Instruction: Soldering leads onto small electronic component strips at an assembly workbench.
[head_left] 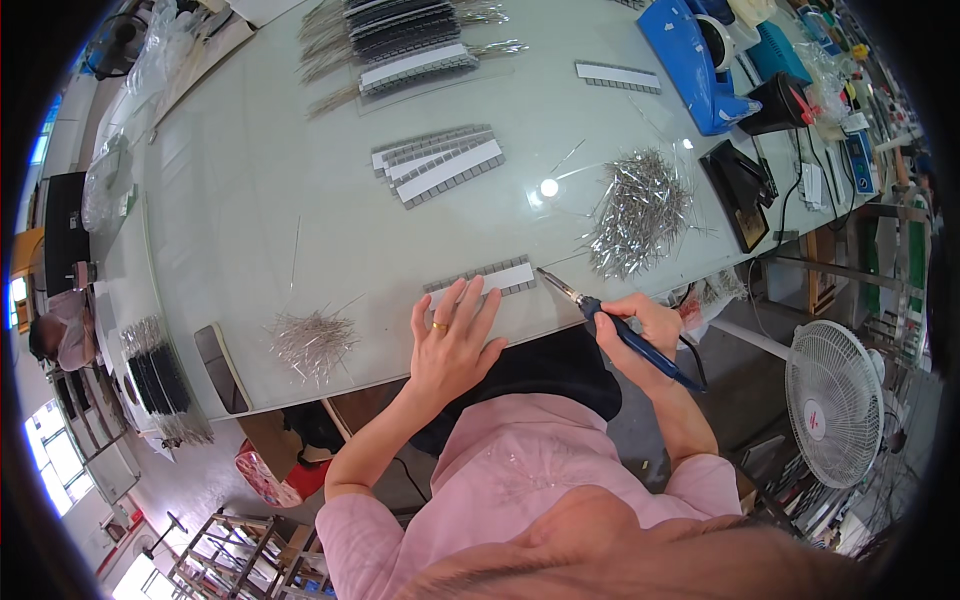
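A narrow strip (518, 274) with a white band and grey segmented edges lies on the pale table in front of me. My left hand (450, 338) rests flat over its left part, fingers spread, covering some of it. In my right hand (648, 330) I grip a soldering iron (588, 306) with a dark blue handle. Its metal tip points up and left, close to the strip's right end; whether they touch I cannot tell. Beyond the iron spreads a large heap of thin silvery wires (640, 215). A smaller wire pile (315, 342) sits left of my left hand.
Several similar strips (445, 165) overlap farther back, behind them a stack of dark strips (405, 35) with protruding wires. At right stand a blue tape dispenser (690, 75), a black holder (735, 195) and a white fan (835, 405). A phone-like object (222, 370) lies by the left edge.
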